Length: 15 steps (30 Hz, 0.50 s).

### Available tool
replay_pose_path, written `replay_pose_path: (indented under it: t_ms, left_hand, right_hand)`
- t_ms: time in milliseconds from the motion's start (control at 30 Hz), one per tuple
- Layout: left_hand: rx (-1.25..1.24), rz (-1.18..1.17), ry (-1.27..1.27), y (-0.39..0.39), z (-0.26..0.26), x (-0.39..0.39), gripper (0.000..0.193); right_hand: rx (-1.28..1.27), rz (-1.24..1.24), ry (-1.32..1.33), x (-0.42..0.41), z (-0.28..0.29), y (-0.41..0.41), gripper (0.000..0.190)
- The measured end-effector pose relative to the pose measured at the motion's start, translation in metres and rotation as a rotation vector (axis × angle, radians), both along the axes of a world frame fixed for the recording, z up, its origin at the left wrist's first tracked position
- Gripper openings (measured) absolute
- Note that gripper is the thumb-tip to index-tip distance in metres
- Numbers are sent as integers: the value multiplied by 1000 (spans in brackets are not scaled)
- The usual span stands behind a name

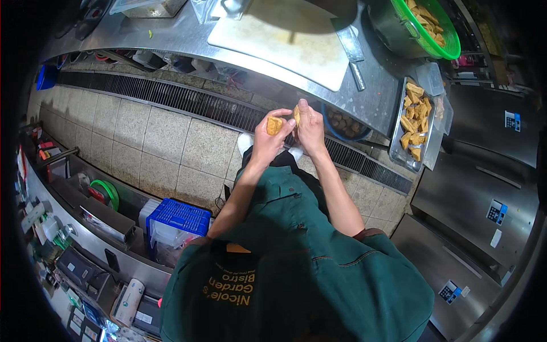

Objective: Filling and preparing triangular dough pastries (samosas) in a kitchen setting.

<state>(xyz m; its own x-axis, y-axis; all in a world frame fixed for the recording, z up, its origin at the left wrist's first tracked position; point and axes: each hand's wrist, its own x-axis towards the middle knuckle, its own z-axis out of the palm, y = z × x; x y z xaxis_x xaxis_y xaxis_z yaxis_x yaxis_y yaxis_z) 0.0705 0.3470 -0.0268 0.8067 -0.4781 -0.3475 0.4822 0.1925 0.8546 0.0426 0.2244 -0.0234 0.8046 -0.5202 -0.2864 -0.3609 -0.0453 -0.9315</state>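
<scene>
My left hand (270,139) holds a piece of golden fried tofu (274,125) against its palm. Close beside it, my right hand (310,128) pinches another fried tofu piece (296,114) between thumb and fingers, the two hands nearly touching. Both are in front of the steel counter's near edge, over the floor. On the counter lie a white cutting board (277,47) and, at its right, a cleaver (351,45). A steel tray (395,149) of cut tofu pieces stands at the right. More tofu fills a green strainer basket (454,45) on a large pot (384,30).
A clear plastic container (430,79) sits by the tray. Under the counter is a tub of round brown items (344,124). A floor drain grate (171,92) crosses the tiles. Steel refrigerator drawers (474,188) stand right; a blue plastic crate (181,216) is behind at left.
</scene>
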Motion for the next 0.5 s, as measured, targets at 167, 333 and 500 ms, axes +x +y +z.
replay_pose_path:
  t_ms: [167,333,500]
  left_hand:
    - [-58,113,222,1,-10,-1,50]
    - [78,134,286,7,-14,6,65]
    - [25,182,338,13,-16,11,63]
  right_hand:
    - [95,-31,48,2,5,3,56]
    - [128,-43,44,1,3,1,54]
    - [133,-48,59,1,0,1,55]
